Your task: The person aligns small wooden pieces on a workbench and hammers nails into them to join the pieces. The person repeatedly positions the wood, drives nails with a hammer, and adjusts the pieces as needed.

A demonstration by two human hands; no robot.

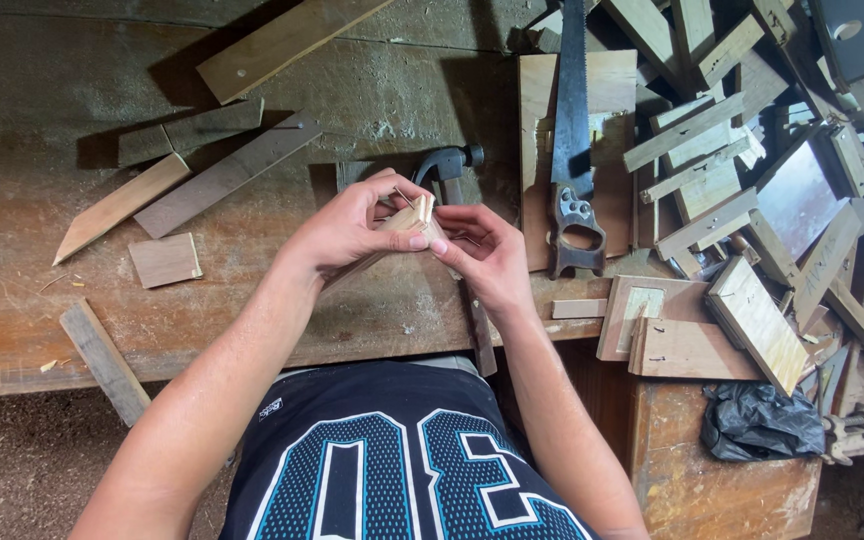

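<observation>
Two hands: both meet over the table, just in front of the person.
Left hand: fingers closed around a small wood block.
Right hand: pinching the block's end at 3 o'clock.
Hammer: on the table at 12 o'clock, just beyond the hands.
Saw: at 2 o'clock, lying on a board.
Scrap wood: piled at 3 o'clock.

Dim warm light, hard shadows cast up-left, sharp focus, edges bent by wide lens
</observation>
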